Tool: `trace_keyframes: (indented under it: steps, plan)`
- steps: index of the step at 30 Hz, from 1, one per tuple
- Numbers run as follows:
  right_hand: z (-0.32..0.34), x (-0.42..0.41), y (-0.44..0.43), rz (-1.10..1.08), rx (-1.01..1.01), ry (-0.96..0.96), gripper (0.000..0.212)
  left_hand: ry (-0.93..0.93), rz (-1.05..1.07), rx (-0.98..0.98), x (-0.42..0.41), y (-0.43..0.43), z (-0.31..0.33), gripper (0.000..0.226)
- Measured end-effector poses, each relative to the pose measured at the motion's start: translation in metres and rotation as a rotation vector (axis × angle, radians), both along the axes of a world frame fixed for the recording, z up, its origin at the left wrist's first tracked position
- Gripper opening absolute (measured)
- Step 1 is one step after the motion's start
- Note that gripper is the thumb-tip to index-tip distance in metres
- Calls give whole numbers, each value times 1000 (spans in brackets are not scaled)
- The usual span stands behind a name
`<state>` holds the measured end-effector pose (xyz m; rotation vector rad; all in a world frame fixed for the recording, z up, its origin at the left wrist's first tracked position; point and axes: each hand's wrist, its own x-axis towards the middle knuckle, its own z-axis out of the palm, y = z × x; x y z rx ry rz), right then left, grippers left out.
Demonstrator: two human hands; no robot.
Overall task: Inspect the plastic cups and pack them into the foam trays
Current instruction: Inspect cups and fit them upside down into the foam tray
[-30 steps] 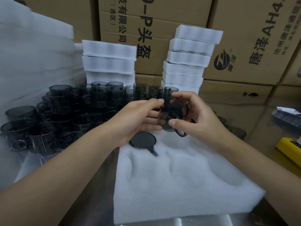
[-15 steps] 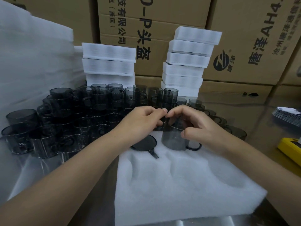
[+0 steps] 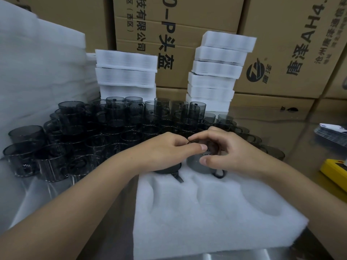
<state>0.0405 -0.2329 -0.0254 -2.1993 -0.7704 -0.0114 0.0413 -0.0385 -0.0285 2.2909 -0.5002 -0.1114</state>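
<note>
The cup (image 3: 197, 163), pinched at its rim by the fingers of the left hand (image 3: 165, 150) and right hand (image 3: 236, 155), could be jammed crooked in the foam tray's (image 3: 206, 222) far pocket if pressed tilted.

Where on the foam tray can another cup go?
Free: three hollows of the foam tray nearer you than the seated cup and held cup. Crowded: its far edge under the left hand and right hand, and the loose cups leftward.
</note>
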Motion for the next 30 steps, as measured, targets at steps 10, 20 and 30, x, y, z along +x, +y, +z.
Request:
trace_keyframes:
  steps: [10,20,30]
  plan:
    - [3,1,-8,111,-114,-66,51,124,-154,15,1,7,3,62]
    - [-4,8,-11,88,-106,14,49,45,-80,64,-2,2,-1,63]
    - [-7,15,-8,-248,-73,50,34,116,-92,65,-3,7,6,29]
